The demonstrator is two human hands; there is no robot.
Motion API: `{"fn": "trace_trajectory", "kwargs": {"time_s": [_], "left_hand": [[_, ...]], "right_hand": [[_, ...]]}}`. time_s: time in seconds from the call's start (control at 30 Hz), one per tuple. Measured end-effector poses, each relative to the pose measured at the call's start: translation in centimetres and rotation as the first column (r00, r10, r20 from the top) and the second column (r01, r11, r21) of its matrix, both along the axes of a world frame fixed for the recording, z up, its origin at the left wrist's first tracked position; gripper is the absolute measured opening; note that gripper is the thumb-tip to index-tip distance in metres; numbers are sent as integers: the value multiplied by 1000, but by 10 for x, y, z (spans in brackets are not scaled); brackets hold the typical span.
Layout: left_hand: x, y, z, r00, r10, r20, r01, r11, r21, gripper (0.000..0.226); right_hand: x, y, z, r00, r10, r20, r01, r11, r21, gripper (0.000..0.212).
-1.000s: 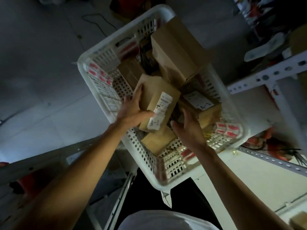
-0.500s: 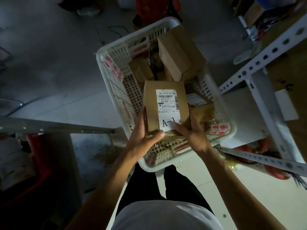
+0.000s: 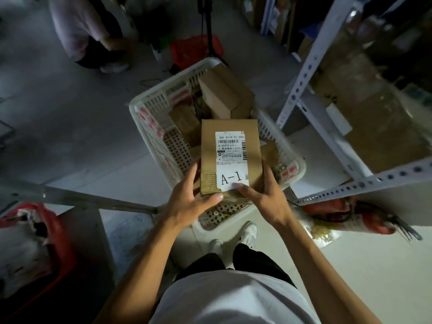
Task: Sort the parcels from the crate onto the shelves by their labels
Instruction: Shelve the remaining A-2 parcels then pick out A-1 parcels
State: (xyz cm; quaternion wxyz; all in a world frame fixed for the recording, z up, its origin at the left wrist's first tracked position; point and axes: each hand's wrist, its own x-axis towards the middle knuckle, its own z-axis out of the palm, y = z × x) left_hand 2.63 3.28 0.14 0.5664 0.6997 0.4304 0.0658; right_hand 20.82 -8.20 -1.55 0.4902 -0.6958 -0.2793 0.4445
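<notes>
Since half a second ago the parcel (image 3: 230, 160) sits higher above the crate (image 3: 149, 127) and closer to the camera, label now bigger and easier to read; a second ago it was still down among the other boxes, tilted. View also pulled back: shoes and more floor show now.

Parcel: brown cardboard box, long axis running away from the person, label (image 3: 231, 160) face up, "A-1" end nearest the body, barcode end pointing to the far side of the crate. Held roughly level.

Hands: left hand (image 3: 189, 202) grips the near left corner, thumb across the near edge, fingers along the left side. Right hand (image 3: 266, 195) grips the near right corner, thumb touching the label's lower edge. Both clamped on the parcel, hands apart with the box between them.

Crate: white perforated plastic, on the floor in front of the feet, several more brown boxes inside, one large box (image 3: 224, 94) propped at the far end.

Room: shelf frame (image 3: 304, 73) of white perforated posts stands just right of the crate, a rail (image 3: 364, 183) of it near the right wrist. Grey metal bar (image 3: 88, 199) to the left. Open floor far left of the crate. Another person (image 3: 88, 31) stands at the top left, well apart.
</notes>
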Motion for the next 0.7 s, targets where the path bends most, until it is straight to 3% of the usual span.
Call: {"fn": "trace_trajectory", "kwargs": {"time_s": [0.37, 0.47, 0.6, 0.7], "left_hand": [[12, -39, -4, 943, -333, -15, 334, 942, 24, 102], [25, -64, -5, 912, -410, -12, 410, 912, -16, 101], [49, -105, 0, 858, -513, 3, 512, 856, -67, 122], [75, -145, 4, 818, -575, 21, 575, 815, -72, 114]], "right_hand": [[-45, -99, 29, 940, -337, 47, 336, 941, 39, 78], [-48, -133, 27, 907, -414, 75, 412, 910, 41, 82], [-45, -185, 31, 854, -510, 97, 509, 860, 42, 76], [-36, -230, 38, 817, -561, 134, 561, 827, 40, 76]]}}
